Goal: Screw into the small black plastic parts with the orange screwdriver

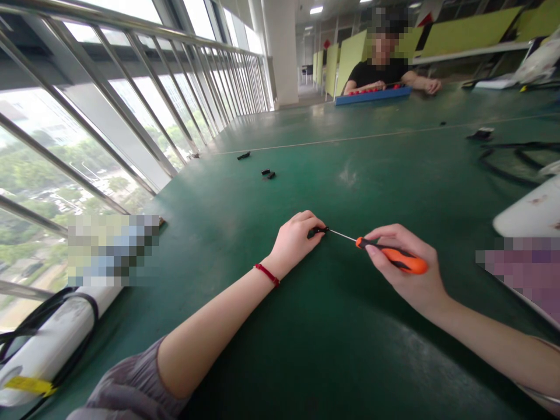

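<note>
So we've got our left hand (297, 238) down on the green tabletop (315, 350), thumb and fingers pinched together on a small black part (321, 230). It's too tiny for us to say what it actually is. Call that part the middle of the clock for everything below.

Between three and four o'clock is our right hand (409, 265), fingers curled snugly round the handle of an orange-and-black screwdriver (402, 260). Its thin shaft points back at nine-ish, and the tip meets the near end of the part, though we can't tell if it's seated in anything.

Between ten and eleven we've got a pair of little black pieces (268, 174) close together, and farther out on roughly the same line another black piece (244, 156). The metal railing (184, 93) is over toward ten too.

Way up at one o'clock, a person in a black top (356, 73) sits behind a blue tray (371, 97) with red bits in it. Black cables (503, 163) loop around between two and three, and there's a red bracelet (267, 275) on our left wrist.
</note>
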